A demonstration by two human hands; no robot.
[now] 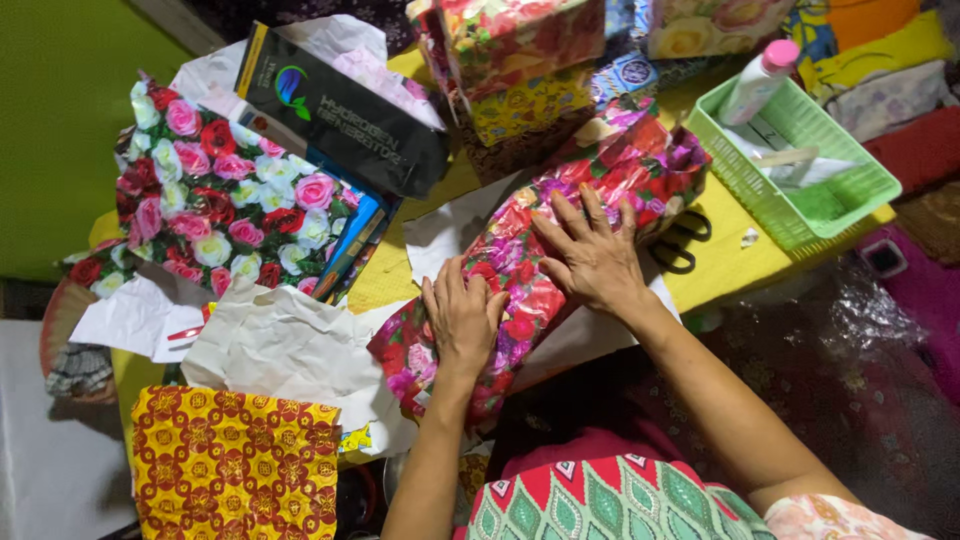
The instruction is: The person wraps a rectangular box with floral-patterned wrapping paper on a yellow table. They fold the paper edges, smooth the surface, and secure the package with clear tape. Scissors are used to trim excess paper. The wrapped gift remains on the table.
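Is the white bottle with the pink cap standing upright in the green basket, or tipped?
Tipped. The white bottle leans slantwise against the green basket's rim, pink cap pointing up and outward.

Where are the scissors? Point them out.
In the head view the black-handled scissors lie on the yellow table, right of the person's right hand, half tucked under the floral-wrapped parcel and left of the green basket.

Both forearms reach forward, bare from the elbow down. The left hand lies palm down, fingers close together and pointing ahead. The right hand lies flat a little farther out, fingers spread wide, its wrist angled inward toward the left.
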